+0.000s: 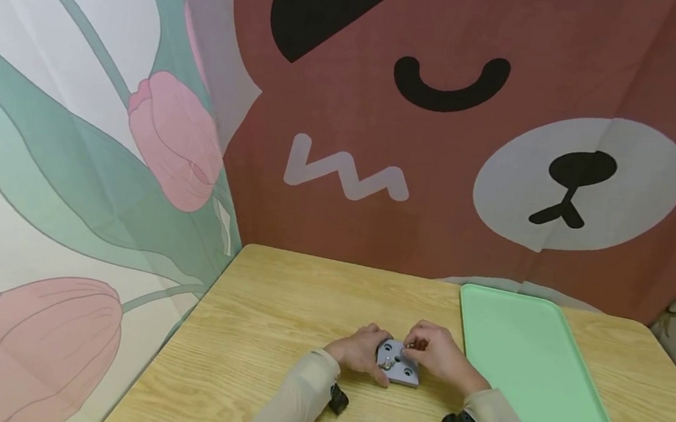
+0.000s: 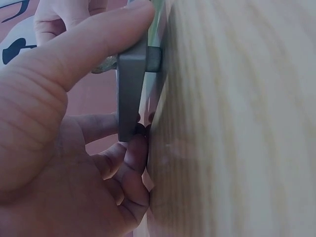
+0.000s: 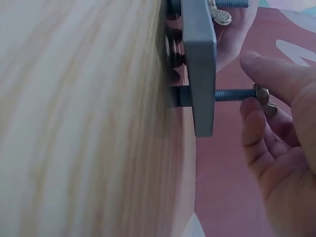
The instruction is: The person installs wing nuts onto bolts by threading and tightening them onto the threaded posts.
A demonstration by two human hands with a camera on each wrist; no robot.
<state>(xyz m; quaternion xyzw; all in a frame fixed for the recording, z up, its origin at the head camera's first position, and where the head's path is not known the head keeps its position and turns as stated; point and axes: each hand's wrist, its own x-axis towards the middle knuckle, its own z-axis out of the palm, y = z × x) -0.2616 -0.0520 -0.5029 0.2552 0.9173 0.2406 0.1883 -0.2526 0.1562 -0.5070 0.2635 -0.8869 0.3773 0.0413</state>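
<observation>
My left hand [image 1: 360, 352] grips a grey plate [image 1: 404, 376] by its left side, with the thumb along the near edge and the fingers at the far side. In the right wrist view a threaded bolt [image 3: 231, 95] sticks out of the plate's upper face, and its head shows below. My right hand [image 1: 441, 355] pinches a wing nut [image 3: 263, 98] at the tip of that bolt. A second wing nut [image 3: 221, 16] sits beside another bolt [image 3: 234, 3], nearer the left hand. The plate is held just above the table, and dark holes show in its face.
A light green tray [image 1: 533, 366] lies on the wooden table [image 1: 256, 298] to the right of the hands. Behind the table hangs a cloth [image 1: 335, 238] printed with a bear. A tulip-patterned cloth [image 1: 85, 234] hangs at the left.
</observation>
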